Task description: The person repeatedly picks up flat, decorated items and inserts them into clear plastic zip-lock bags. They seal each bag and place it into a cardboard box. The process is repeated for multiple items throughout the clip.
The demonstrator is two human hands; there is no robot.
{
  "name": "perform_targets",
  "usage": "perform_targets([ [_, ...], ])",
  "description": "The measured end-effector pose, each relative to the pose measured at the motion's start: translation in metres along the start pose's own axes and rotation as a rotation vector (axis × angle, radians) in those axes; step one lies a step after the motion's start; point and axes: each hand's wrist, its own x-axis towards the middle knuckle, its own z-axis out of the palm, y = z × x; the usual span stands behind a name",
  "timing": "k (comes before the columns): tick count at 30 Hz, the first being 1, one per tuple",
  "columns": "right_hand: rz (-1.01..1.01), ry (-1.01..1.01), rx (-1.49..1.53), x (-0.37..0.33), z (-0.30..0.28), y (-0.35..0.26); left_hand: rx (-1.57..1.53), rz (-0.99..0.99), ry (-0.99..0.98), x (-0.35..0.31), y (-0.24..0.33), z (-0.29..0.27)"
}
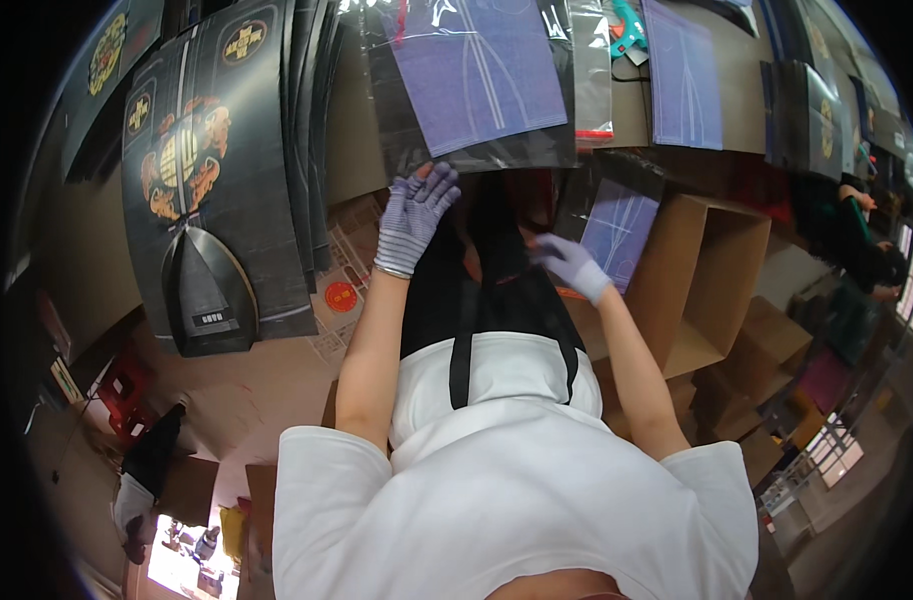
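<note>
The clear plastic sleeve holding a purple sheet (482, 75) lies at the near table edge. Your gloved left hand (415, 215) rests open, fingers spread, against its lower edge. Your gloved right hand (570, 262) hangs loosely curled, gripping nothing, beside a second purple sheet (618, 232) and an open cardboard box (712, 275).

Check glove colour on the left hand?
Pale lilac-and-white striped knit, on the left hand; head view.

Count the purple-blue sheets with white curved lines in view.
3. One large purple sheet in clear wrap above the left hand; one at upper right; one beside the right hand. More may be hidden underneath.
</note>
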Motion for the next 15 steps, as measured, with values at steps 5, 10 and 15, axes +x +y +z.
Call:
perform_targets([
  [5,-0.063,0.018,0.548,0.108,-0.028,-0.071,-0.173,0.135,-0.037,0.01,0.016,0.037],
  [10,0.176,0.381,0.238,0.128,-0.142,-0.093,0.057,0.379,0.061,0.02,0.034,0.027],
  [15,0.006,0.538,-0.403,0.194,-0.161,-0.152,0.125,0.371,0.092,0.022,0.033,0.029],
])
